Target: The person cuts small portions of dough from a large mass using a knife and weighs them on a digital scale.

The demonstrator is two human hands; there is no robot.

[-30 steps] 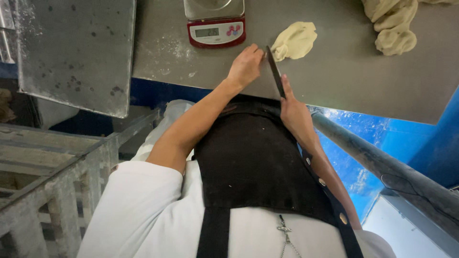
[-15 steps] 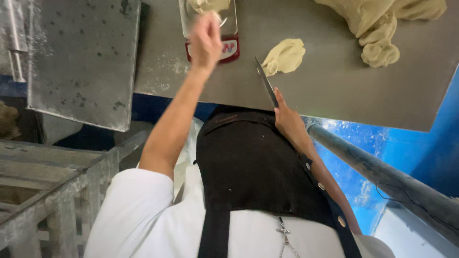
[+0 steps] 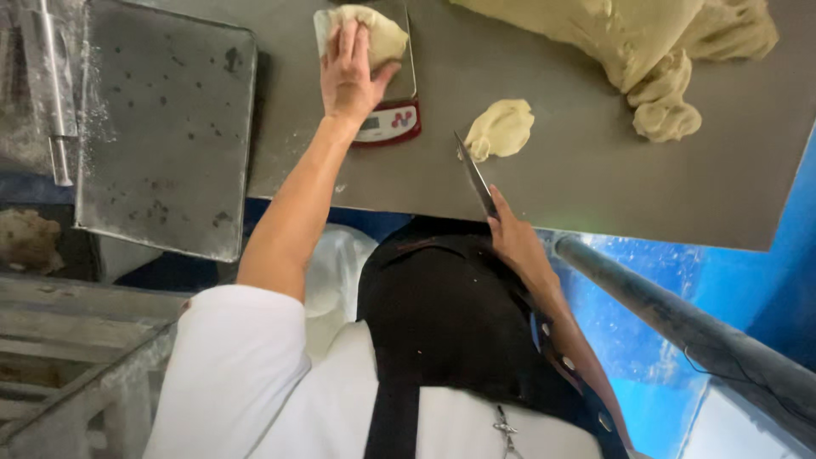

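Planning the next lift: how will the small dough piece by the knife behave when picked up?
The small dough piece looks soft and folded, so it will probably sag and stretch. It lies flat, so it is unlikely to roll. It may stick a little to the table.

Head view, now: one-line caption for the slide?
Left hand presses a dough piece on a red kitchen scale; right hand holds a knife at the table edge.

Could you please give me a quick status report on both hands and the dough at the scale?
Left hand flat on dough piece on the scale. Right hand grips knife, blade near small dough lump. Nothing between them.
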